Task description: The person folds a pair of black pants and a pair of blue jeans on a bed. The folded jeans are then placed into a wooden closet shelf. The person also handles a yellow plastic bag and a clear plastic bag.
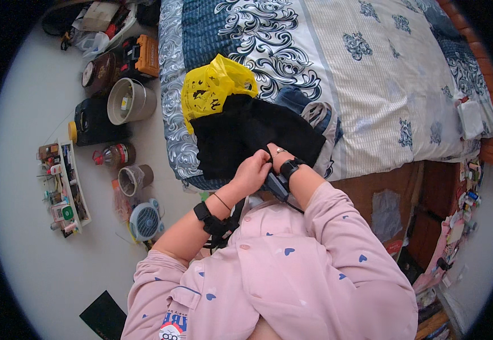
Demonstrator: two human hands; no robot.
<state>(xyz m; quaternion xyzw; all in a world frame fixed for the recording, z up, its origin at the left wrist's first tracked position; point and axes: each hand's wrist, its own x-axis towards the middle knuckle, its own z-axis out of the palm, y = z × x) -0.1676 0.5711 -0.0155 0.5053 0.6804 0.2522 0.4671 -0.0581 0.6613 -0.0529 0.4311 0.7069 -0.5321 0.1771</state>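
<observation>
A black garment (246, 127) lies spread over the near edge of the bed, its exact cut hard to make out. My left hand (252, 171) pinches its near edge, fingers closed. Close beside it, my right hand (278, 156), with a ring on one finger, grips the same edge; its fingertips are partly hidden by the cloth. Just below the hands hangs a black device (276, 186) with a cable. A yellow plastic bag (215, 88) lies crumpled behind the garment. To its right, a folded blue denim piece with light trim (314, 113) is partly covered.
The bed (371, 107) has a patterned blue, grey and white cover. On the floor at left stand a beige bucket (116, 110), a black jug (94, 122), a small bin (128, 182), a fan (145, 221) and a rack of small items (73, 187). A white packet (470, 119) lies at far right.
</observation>
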